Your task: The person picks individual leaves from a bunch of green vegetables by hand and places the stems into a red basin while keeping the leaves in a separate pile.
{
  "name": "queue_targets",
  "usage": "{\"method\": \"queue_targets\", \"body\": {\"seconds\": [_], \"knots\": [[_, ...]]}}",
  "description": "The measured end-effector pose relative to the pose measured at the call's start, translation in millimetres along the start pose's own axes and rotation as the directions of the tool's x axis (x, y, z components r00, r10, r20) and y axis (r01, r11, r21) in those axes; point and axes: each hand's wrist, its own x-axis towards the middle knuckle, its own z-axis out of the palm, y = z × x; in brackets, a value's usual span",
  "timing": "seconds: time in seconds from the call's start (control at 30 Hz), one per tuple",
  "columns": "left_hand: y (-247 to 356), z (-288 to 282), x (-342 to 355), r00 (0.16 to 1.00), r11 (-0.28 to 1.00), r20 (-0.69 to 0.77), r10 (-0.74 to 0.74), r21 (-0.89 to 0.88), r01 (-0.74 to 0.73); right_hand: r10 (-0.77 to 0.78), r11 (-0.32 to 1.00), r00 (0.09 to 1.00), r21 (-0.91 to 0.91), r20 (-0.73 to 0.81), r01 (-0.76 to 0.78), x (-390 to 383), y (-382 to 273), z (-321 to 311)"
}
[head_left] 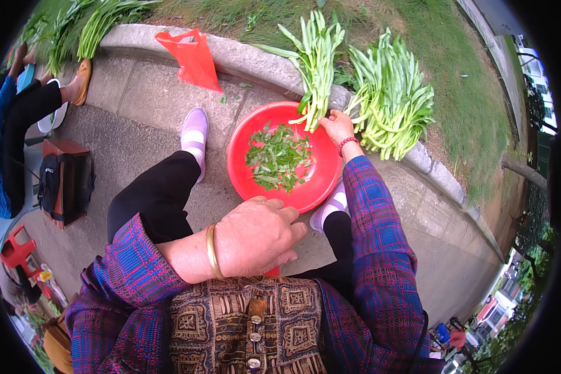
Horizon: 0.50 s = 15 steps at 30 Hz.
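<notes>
Clock reference: centre of the red basin (239, 156), with 12 o'clock pointing away from the wearer.
Basin: round, set on the pavement between the wearer's two lilac shoes (195, 119); the shoes stand at about 10 and 5 o'clock.
Basin contents: loose torn green leaves (278, 156), spread across the middle.
Right hand (340, 128): at 2 o'clock, over the basin rim; fingers bent, fingertips at the stem ends of the small green bunch; whether a stem is gripped cannot be told.
Left hand (249, 237): at 7 o'clock, nearer the wearer than the basin; back of hand uppermost, fingers loosely curled; the palm is hidden, so any held item cannot be determined.
Small green bunch (318, 62): at 1 o'clock, leaves lying across the stone kerb (249, 59), stem ends over the rim.
Large green pile (393, 93): at 2 o'clock, beyond the right hand, lying on the kerb and grass.
Red plastic bag (194, 61): between 10 and 11 o'clock, against the kerb.
Black bag (57, 184): near 9 o'clock, well apart from the basin.
</notes>
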Motion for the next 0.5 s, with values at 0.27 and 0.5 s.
{"method": "queue_targets", "body": {"seconds": [0.27,0.5], "knots": [[-13,-10,-20,0.999,0.998,-0.008,-0.038,-0.041,0.038,0.279,0.884,0.96,0.392,-0.008,-0.254,17,16,40],[-12,-11,-28,0.998,0.999,-0.047,-0.039,-0.031,0.038,0.374,0.48,0.907,0.797,0.192,-0.366,10,-9,13]]}}
